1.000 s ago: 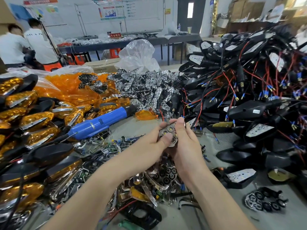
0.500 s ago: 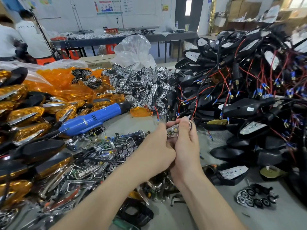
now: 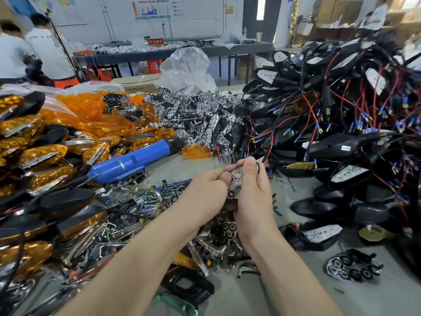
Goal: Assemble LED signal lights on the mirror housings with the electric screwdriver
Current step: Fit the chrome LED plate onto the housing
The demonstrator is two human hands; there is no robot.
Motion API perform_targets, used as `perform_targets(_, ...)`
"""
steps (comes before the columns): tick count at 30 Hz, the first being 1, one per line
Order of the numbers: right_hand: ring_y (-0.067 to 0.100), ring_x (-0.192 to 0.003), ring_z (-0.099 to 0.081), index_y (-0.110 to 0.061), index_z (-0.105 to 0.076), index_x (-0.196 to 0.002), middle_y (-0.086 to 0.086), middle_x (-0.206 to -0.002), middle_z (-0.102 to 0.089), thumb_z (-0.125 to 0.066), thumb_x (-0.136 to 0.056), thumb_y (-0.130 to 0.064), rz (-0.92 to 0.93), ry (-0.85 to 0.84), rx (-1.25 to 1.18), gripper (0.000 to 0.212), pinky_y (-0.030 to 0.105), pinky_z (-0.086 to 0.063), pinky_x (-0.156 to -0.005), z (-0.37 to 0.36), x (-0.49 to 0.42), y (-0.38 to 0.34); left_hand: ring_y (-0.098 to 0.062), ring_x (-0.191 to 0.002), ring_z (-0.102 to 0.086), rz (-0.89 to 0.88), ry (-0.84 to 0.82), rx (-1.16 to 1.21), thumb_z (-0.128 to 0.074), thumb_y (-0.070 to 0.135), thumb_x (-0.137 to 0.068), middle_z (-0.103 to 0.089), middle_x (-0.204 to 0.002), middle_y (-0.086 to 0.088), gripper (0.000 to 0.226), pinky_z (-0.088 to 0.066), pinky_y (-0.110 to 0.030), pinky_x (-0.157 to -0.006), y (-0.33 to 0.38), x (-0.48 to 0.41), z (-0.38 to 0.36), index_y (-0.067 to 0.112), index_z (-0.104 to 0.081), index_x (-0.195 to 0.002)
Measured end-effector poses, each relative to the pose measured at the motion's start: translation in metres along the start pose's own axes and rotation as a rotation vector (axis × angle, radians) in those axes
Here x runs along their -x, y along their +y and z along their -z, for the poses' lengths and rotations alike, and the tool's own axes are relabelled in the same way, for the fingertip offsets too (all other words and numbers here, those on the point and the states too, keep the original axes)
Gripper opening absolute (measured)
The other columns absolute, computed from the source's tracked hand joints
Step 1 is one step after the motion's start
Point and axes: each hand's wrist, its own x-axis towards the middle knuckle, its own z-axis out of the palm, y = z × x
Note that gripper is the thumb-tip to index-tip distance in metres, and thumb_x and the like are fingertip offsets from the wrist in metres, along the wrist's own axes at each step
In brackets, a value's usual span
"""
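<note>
Both hands meet above the table's middle around a small chrome LED reflector piece [image 3: 235,184] with hexagonal cells. My left hand [image 3: 205,192] pinches its left edge with thumb and fingers. My right hand [image 3: 254,190] grips its right side, thumb on top. The blue electric screwdriver [image 3: 134,159] lies untouched on the table to the left, tip pointing right. Black mirror housings [image 3: 337,144] with red and black wires are heaped at the right.
Amber lenses and finished amber-fronted lights [image 3: 41,153] pile up at the left. Chrome reflectors [image 3: 193,115] heap at the back centre. Loose metal brackets and scraps [image 3: 127,215] lie beneath my arms. A black reflector [image 3: 353,267] rests at lower right. People work at far left.
The two hands have turned the reflector piece between them while staying at about the same spot. The view has shifted slightly; the screwdriver has not moved.
</note>
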Motion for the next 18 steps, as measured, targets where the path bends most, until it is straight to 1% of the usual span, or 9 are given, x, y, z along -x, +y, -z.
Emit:
perform_targets(2, 0.026, -0.099, -0.056, -0.037, -0.059, -0.078, 0.001, -0.095, -0.063, -0.045, -0.091, -0.058, -0.001, 0.007, -0.009, 0.029, 0.069, -0.042, -0.103, 0.001, -0.001, 0.0, -0.015, -0.073, -0.048, 0.015, 0.01, 0.01, -0.041, 0.031, -0.107, -0.056, -0.082, 0.001, 0.034, -0.036, -0.024, -0.062, 0.0, -0.001, -0.002, 0.054, -0.065, -0.111)
perform_targets(4, 0.029, -0.103, -0.057, -0.037, -0.059, -0.078, 0.001, -0.098, -0.063, -0.045, -0.094, -0.057, -0.014, 0.005, -0.019, 0.029, 0.069, -0.04, -0.105, 0.003, -0.003, -0.001, -0.011, -0.064, -0.051, 0.005, 0.01, -0.008, -0.041, 0.032, -0.107, -0.061, -0.071, 0.01, 0.033, -0.038, -0.021, -0.057, -0.001, -0.003, -0.002, 0.054, -0.066, -0.111)
perform_targets(7, 0.038, -0.117, -0.06, -0.036, -0.062, -0.082, 0.002, -0.105, -0.068, -0.045, -0.106, -0.049, -0.049, -0.004, -0.018, 0.033, 0.068, -0.043, -0.107, 0.006, -0.006, 0.0, -0.007, -0.077, -0.056, -0.005, -0.05, -0.015, -0.042, 0.037, -0.106, -0.067, -0.083, 0.021, 0.03, -0.047, -0.014, -0.059, -0.002, -0.005, 0.003, 0.052, -0.06, -0.125)
perform_targets(8, 0.039, -0.114, -0.062, -0.035, -0.063, -0.083, 0.002, -0.104, -0.069, -0.045, -0.107, -0.047, -0.067, 0.001, -0.018, 0.032, 0.064, -0.048, -0.102, 0.007, -0.006, 0.001, -0.009, -0.082, -0.057, -0.01, -0.079, -0.023, -0.043, 0.04, -0.106, -0.068, -0.09, 0.021, 0.03, -0.047, -0.012, -0.063, -0.003, -0.004, 0.005, 0.051, -0.056, -0.13)
perform_targets(10, 0.031, -0.083, -0.063, -0.035, -0.064, -0.084, -0.004, -0.089, -0.068, -0.046, -0.106, -0.047, -0.092, -0.007, -0.005, 0.031, 0.041, -0.056, -0.071, 0.008, -0.007, 0.0, -0.01, -0.082, -0.058, -0.044, -0.152, -0.09, -0.048, 0.045, -0.102, -0.069, -0.09, 0.015, 0.036, -0.049, -0.022, -0.072, -0.006, -0.002, 0.008, 0.054, -0.044, -0.137)
perform_targets(12, 0.015, -0.057, -0.055, -0.037, -0.065, -0.081, -0.009, -0.078, -0.067, -0.046, -0.106, -0.049, -0.127, -0.016, -0.014, 0.033, 0.023, -0.044, -0.046, 0.009, -0.007, -0.002, -0.007, -0.064, -0.057, -0.067, -0.206, -0.182, -0.054, 0.045, -0.099, -0.067, -0.071, 0.013, 0.046, -0.045, -0.021, -0.063, -0.006, 0.001, 0.009, 0.058, -0.033, -0.138)
perform_targets(13, 0.012, -0.05, -0.056, -0.037, -0.066, -0.081, -0.01, -0.078, -0.07, -0.044, -0.106, -0.051, -0.143, -0.023, -0.033, 0.036, 0.021, -0.04, -0.039, 0.008, -0.007, -0.004, -0.004, -0.057, -0.056, -0.074, -0.214, -0.198, -0.056, 0.042, -0.099, -0.065, -0.064, 0.015, 0.047, -0.043, -0.017, -0.057, -0.004, 0.001, 0.008, 0.057, -0.033, -0.137)
perform_targets(16, 0.011, -0.054, -0.06, -0.039, -0.068, -0.08, -0.01, -0.079, -0.072, -0.04, -0.106, -0.055, -0.109, -0.011, -0.029, 0.041, 0.02, -0.038, -0.038, 0.01, -0.008, -0.003, -0.004, -0.063, -0.06, -0.081, -0.23, -0.102, -0.055, 0.028, -0.102, -0.066, -0.071, 0.016, 0.049, -0.047, -0.015, -0.061, -0.002, 0.001, 0.007, 0.043, -0.038, -0.146)
perform_targets(18, 0.015, -0.06, -0.054, -0.04, -0.066, -0.081, -0.01, -0.078, -0.069, -0.04, -0.1, -0.06, -0.076, 0.004, 0.019, 0.038, 0.022, -0.035, -0.042, 0.011, -0.008, -0.001, -0.013, -0.079, -0.063, -0.075, -0.273, -0.042, -0.05, 0.021, -0.105, -0.069, -0.087, 0.0, 0.051, -0.055, -0.036, -0.082, -0.003, 0.003, 0.008, 0.042, -0.035, -0.149)
